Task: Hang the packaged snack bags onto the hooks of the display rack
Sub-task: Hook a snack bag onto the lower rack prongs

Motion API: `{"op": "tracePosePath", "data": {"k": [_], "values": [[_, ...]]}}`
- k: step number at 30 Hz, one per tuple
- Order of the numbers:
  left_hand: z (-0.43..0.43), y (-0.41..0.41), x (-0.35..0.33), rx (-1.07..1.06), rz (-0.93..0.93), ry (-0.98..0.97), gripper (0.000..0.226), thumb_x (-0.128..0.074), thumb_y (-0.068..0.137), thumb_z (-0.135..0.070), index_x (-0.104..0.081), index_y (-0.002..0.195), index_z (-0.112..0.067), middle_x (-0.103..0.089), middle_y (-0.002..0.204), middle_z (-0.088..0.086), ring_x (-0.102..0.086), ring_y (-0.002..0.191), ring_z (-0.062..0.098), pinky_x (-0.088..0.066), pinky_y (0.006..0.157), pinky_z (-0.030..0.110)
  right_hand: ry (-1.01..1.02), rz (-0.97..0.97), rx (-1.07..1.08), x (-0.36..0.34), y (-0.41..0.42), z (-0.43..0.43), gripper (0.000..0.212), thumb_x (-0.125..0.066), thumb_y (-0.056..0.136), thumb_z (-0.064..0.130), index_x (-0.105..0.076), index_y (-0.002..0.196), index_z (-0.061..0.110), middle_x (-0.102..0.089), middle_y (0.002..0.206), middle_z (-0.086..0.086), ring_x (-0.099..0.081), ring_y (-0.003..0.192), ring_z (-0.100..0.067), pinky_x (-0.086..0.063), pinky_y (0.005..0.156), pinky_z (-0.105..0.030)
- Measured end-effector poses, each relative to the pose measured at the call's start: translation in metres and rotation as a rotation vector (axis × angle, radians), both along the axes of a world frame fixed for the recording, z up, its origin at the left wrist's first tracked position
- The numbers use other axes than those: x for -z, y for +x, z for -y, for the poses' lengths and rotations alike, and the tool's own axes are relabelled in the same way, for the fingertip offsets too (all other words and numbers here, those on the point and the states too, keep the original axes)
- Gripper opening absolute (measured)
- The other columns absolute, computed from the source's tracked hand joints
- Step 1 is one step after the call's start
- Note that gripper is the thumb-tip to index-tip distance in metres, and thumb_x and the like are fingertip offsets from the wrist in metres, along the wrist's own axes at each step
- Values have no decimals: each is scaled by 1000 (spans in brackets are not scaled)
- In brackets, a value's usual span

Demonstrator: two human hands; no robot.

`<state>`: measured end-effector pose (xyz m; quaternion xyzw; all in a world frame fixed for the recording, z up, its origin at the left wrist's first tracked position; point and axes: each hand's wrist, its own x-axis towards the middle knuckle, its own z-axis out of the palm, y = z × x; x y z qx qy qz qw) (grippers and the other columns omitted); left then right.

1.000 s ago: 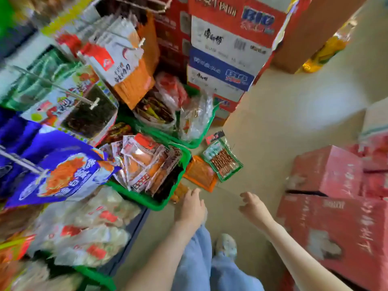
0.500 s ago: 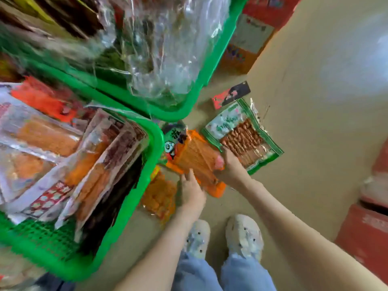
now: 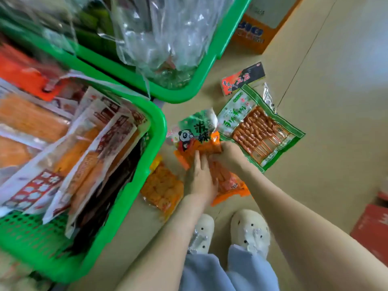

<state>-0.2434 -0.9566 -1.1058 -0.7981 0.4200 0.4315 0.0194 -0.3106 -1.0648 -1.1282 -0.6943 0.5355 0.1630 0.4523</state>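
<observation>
- beige floor [image 3: 336, 101] filled the right side of the view and carried several loose snack packets.
- nearer green basket [image 3: 155, 131] took up the left; flat snack packs [image 3: 94, 143] with orange and dark red fronts stood tilted and overlapping inside it.
- farther green basket [image 3: 201, 80] sat just beyond it, corner near corner, holding a crumpled clear plastic bag [image 3: 163, 34].
- orange cardboard box [image 3: 256, 32] stood on the floor behind the farther basket, and a red box [image 3: 371, 229] lay at the right edge.
- green skewer packet [image 3: 258, 131] lay flat on the floor, just right of the hands.
- orange panda packet [image 3: 197, 131] was low over the floor between the nearer basket and the skewer packet, its green panda-printed top pointing away from the person.
- right hand [image 3: 228, 156] had its grip curled round the middle of the panda packet from the right.
- left hand [image 3: 199, 177] lay on the same packet with its grip spread, fingers straight and flat against the wrapper.
- orange snack packet [image 3: 161, 185] rested on the floor beside the nearer basket, partly under the left wrist.
- red-and-black packet [image 3: 243, 78] lay beyond the skewer packet, touching its far corner.
- white shoes [image 3: 249, 229] stood below the hands.
</observation>
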Motion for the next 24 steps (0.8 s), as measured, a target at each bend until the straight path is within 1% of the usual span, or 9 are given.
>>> {"op": "tracePosePath", "data": {"k": [4, 6, 9, 12, 14, 16, 19, 21, 24], "values": [[0, -10, -99, -72, 30, -154, 71, -54, 89, -16, -15, 147, -3, 1, 157, 9, -17, 142, 25, -19, 114, 32, -69, 69, 45, -92, -41, -22, 17, -68, 74, 13, -70, 90, 10, -57, 90, -9, -52, 82, -25, -36, 69, -28], [3, -12, -152, -89, 71, -266, 74, -61, 84, -13, -21, 146, -2, -9, 155, 15, -21, 141, 29, -22, 114, 37, -87, 101, 5, -149, -55, -24, 15, -69, 76, 14, -70, 91, 11, -57, 93, -9, -52, 91, -25, -36, 77, -27], [17, -4, -240, -56, 244, -405, 80, -72, 73, -16, -33, 140, 0, -31, 146, 24, -36, 133, 37, -32, 108, 47, 75, 101, 143, -244, -60, -12, 24, -64, 82, 14, -60, 105, 21, -53, 100, 1, -50, 94, -15, -43, 89, -28], [40, 17, -325, -75, 351, -454, 62, -73, 73, -16, -49, 127, 3, -57, 120, 25, -57, 109, 39, -45, 93, 47, 86, 144, 265, -328, -58, 7, 20, -53, 86, 7, -52, 78, 25, -52, 79, 15, -48, 72, -1, -42, 68, -11], [55, 33, -380, -66, 328, -405, 29, -67, 81, -13, -60, 104, 1, -66, 88, 23, -64, 81, 38, -48, 73, 42, -54, 102, 202, -377, -57, 20, 10, -50, 78, 24, -57, 75, 17, -55, 81, 7, -51, 73, -8, -44, 70, -20], [70, 46, -431, -65, 321, -442, 8, -63, 85, -10, -61, 85, -2, -65, 70, 19, -62, 63, 35, -43, 56, 36, -93, 98, 81, -413, -51, 36, 41, -50, 65, 42, -63, 90, 12, -56, 98, -4, -56, 88, -22, -47, 79, -30], [95, 59, -502, -18, 364, -561, 16, -72, 71, -2, -60, 67, -11, -63, 57, 7, -59, 50, 27, -37, 44, 26, -249, 90, 42, -474, -24, 61, 55, -62, 69, 41, -47, 115, 15, -55, 113, -7, -50, 111, -26, -36, 92, -34], [110, 64, -542, 53, 395, -633, 27, -79, 58, 1, -60, 64, -17, -61, 56, 0, -58, 49, 23, -37, 44, 22, -408, 287, 129, -512, -2, 77, 77, -68, 63, 48, -38, 127, 19, -54, 117, -2, -44, 114, -18, -28, 92, -31], [126, 77, -580, 99, 485, -669, 33, -79, 47, 4, -62, 66, -17, -59, 57, -2, -57, 51, 22, -41, 49, 21, -584, 572, 166, -558, 35, 94, 90, -77, 65, 37, -25, 138, 28, -45, 130, 8, -36, 121, -13, -20, 97, -24]]}}
